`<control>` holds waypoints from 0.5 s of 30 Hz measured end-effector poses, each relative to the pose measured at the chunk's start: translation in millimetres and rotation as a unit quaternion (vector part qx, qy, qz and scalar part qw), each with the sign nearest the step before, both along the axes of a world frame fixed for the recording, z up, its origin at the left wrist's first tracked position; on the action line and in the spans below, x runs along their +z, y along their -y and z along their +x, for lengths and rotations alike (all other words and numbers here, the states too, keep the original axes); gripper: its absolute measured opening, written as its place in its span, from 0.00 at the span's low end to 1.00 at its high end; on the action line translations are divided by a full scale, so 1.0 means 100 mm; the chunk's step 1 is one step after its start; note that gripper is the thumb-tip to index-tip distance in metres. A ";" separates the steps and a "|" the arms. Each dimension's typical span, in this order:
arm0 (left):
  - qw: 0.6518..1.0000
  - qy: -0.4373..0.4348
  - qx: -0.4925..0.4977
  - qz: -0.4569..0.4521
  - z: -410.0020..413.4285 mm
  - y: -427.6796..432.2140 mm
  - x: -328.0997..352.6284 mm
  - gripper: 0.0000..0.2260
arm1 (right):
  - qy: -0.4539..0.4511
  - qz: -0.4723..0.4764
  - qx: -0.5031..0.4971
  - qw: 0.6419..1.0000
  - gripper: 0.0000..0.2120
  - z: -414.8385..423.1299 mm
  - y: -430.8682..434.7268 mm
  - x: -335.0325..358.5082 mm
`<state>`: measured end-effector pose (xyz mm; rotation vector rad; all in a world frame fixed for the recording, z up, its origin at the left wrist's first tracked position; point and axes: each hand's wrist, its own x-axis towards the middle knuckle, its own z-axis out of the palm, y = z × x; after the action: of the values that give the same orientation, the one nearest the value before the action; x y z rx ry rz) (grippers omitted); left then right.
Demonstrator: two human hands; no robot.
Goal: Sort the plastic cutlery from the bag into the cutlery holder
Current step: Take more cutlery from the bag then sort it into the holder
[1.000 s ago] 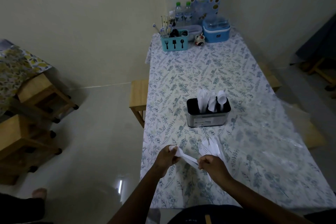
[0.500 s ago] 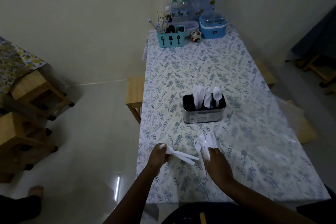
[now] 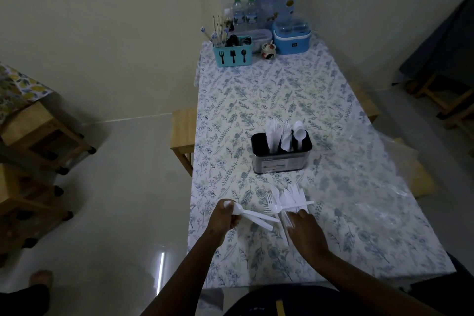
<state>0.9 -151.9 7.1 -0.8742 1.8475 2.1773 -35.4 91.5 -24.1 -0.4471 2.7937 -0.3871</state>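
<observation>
Sorting needs the released right grip (image 3: 305, 229) to draw one type from the white plastic cutlery pile (image 3: 289, 199) by the near edge of the table (image 3: 333, 110), while the left grip (image 3: 227, 215) clenches white plastic spoons (image 3: 255, 217).

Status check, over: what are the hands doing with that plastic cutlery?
Left hand grips several white pieces. Right hand rests on the loose pile. Cutlery holder part-filled, nothing between it and the pile.

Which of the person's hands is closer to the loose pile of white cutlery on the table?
Right. The right hand touches the near end of the pile. The left hand is apart, to the pile's left, gripping a few white pieces.
</observation>
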 end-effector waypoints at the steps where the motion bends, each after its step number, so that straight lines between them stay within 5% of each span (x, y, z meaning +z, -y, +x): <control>1: 1.000 -0.002 -0.005 0.001 -0.01 0.00 0.00 0.19 | -0.001 -0.008 0.005 1.000 0.20 0.01 -0.01 -0.02; 7: 1.000 0.000 -0.008 -0.005 -0.02 0.00 -0.10 0.33 | -0.038 0.006 0.039 0.998 0.15 0.02 -0.01 -0.04; 11: 1.000 0.000 -0.016 -0.008 0.00 -0.01 -0.08 0.27 | -0.083 0.027 0.017 0.996 0.30 0.03 -0.03 -0.05; 15: 1.000 0.000 -0.011 -0.013 0.03 -0.02 -0.05 0.25 | -0.010 0.035 0.044 0.998 0.41 0.02 -0.07 -0.19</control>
<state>4.0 -149.5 2.3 -0.8551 1.8803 2.1441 -33.0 98.2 -43.5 -0.5570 2.7848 -0.2665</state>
